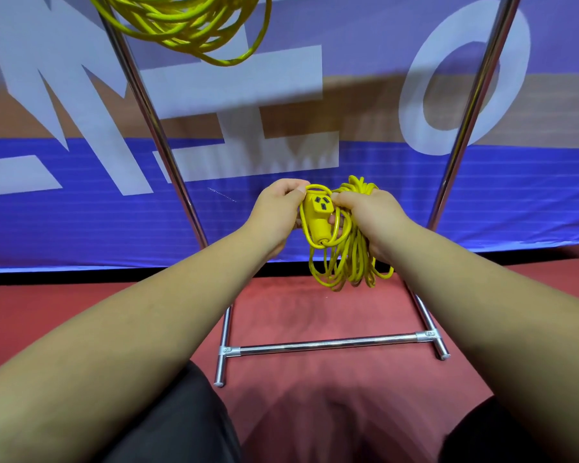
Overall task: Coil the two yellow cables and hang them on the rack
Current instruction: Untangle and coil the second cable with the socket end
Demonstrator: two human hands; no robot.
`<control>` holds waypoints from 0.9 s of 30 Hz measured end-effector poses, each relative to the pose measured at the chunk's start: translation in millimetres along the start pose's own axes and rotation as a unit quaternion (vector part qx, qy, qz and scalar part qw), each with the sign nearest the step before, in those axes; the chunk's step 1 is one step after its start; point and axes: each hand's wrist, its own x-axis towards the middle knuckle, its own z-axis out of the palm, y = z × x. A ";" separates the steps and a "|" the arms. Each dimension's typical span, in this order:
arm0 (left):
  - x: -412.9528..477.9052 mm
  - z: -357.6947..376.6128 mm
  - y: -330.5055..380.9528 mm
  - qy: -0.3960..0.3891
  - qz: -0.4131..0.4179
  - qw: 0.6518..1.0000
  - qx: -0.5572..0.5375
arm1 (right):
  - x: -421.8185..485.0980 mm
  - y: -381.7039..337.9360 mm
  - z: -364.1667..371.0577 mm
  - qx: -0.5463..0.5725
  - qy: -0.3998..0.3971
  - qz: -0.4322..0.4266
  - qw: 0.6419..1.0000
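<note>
Coil of second cable (346, 262) hangs downward, held in my right grip (365, 215), low between the rack (154, 128) poles; my left grip (274, 212) pinches its loop beside the socket (318, 212). Higher on the rack hangs the first cable (188, 21).

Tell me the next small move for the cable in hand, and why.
Probably pull the loop snug round the socket end with the left hand, so the bundle holds. The right hand grips the coiled cable, whose turns hang loose below. The other coil already hangs high between the poles of the rack; lifting comes after.
</note>
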 end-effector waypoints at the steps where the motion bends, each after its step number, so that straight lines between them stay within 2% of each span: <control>1: -0.4 1.9 1.8 -0.002 -0.003 1.000 -0.010 | 1.9 1.4 -1.4 -0.018 0.003 -0.014 1.000; 5: -1.0 12.6 7.2 -0.008 -0.007 0.999 -0.048 | 1.3 5.6 -2.8 -0.071 0.025 -0.043 0.996; 8: -0.9 14.4 10.5 -0.013 -0.017 0.998 -0.063 | 1.7 2.7 -3.4 -0.018 0.018 -0.025 0.999; 13: -0.6 6.2 7.1 -0.053 -0.059 0.992 -0.095 | 7.2 -0.2 -3.3 -0.015 0.025 -0.005 1.000; 16: -7.8 3.6 5.3 -0.089 -0.122 0.982 -0.115 | 10.3 1.3 -5.1 -0.014 0.039 0.001 0.999; 18: -6.6 -2.0 2.6 -0.110 -0.200 0.969 -0.093 | 12.2 3.1 -6.2 -0.006 0.046 0.004 0.999; 20: -4.8 -7.8 0.5 -0.166 -0.256 0.950 -0.069 | 14.4 5.0 -6.5 0.005 0.052 -0.003 0.999; 23: -7.0 -8.5 -5.3 -0.212 -0.271 0.939 0.001 | 14.7 6.0 -5.4 -0.010 0.053 -0.018 0.998; 27: -1.8 -15.3 -18.4 -0.172 -0.332 0.926 0.052 | 18.4 5.6 -5.8 0.043 0.062 -0.019 0.997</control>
